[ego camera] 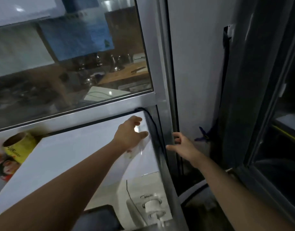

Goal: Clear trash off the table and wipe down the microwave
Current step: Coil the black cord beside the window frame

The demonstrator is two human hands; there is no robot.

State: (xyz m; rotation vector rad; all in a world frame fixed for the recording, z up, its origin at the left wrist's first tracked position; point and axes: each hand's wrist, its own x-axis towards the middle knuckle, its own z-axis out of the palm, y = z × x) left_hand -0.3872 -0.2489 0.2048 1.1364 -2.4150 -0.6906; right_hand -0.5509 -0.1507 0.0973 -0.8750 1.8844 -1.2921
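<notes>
The wiping looks under way, though I can't say how much is done. The left hand lies on the far right corner of the microwave top, middle of the frame, fingers loosely spread; something pale and thin seems to sit under the palm, maybe a wipe, but it is too blurred to call. The right hand hovers just beside the frame post, fingers relaxed and holding nothing. The desk and any trash are out of view, so that half of the task I cannot judge.

The microwave is a white box with a smooth, glossy top that catches the light; its knobs show at the bottom. A black cord curves down its right edge. A yellow can, cylindrical and open-topped, stands at left. Above is a glass pane in dull grey metal.
</notes>
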